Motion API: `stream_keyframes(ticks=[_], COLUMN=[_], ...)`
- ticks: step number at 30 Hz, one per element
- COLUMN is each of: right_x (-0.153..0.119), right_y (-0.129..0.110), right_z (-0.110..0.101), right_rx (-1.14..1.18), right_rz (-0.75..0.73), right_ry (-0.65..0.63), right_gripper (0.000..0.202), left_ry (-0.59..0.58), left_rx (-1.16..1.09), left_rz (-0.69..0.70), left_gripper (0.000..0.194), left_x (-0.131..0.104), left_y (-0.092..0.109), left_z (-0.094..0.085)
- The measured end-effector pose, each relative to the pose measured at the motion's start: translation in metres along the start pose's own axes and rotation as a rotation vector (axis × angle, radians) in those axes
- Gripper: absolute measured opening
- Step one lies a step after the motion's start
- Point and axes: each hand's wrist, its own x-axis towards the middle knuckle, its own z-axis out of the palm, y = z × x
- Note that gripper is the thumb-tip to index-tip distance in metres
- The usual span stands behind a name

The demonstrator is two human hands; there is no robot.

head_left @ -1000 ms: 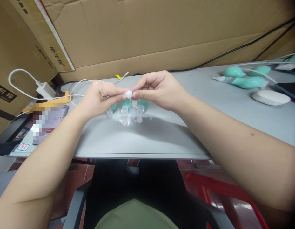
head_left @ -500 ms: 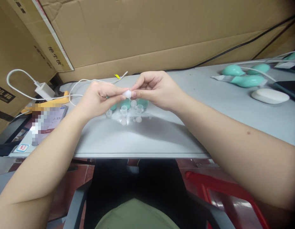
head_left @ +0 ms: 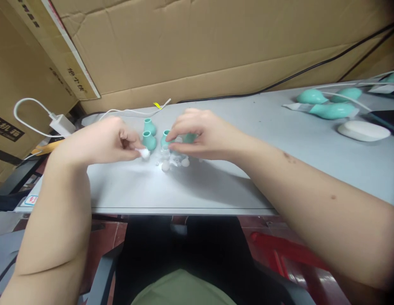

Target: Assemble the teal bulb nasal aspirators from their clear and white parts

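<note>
A small white plastic piece (head_left: 145,153) is pinched between the thumb and fingers of my left hand (head_left: 112,142), low over the table. Just behind it two teal bulb-shaped parts (head_left: 149,140) stand with their round openings up. My right hand (head_left: 199,133) is over another teal part (head_left: 165,137), its thumb and forefinger apart around a clear plastic piece (head_left: 165,151); whether they touch it is unclear. Several small clear and white pieces (head_left: 185,162) lie in front of that hand. More teal shows behind its fingers.
Teal bulbs (head_left: 335,111) and a white oval case (head_left: 364,130) lie at the right of the grey table (head_left: 216,186). A white charger (head_left: 62,124) with a cable is at the left. Cardboard (head_left: 199,46) stands behind; a red stool (head_left: 289,250) is below.
My hands have moved apart. The left went left and down with a white piece; the right shifted slightly left and down, its fingers now spread. The teal parts are more exposed.
</note>
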Motion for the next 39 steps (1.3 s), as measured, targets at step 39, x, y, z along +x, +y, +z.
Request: stream_keyframes(ticks=[39], right_x=[-0.001], right_y=[-0.005], right_z=[-0.013], right_rx=[-0.101], right_rz=[0.017], right_ry=[0.039], right_gripper=[0.013], left_ry=[0.265], left_rx=[-0.536], left_rz=[0.091], left_gripper=[0.053], left_x=[0.033], left_y=[-0.003], left_z=[0.039])
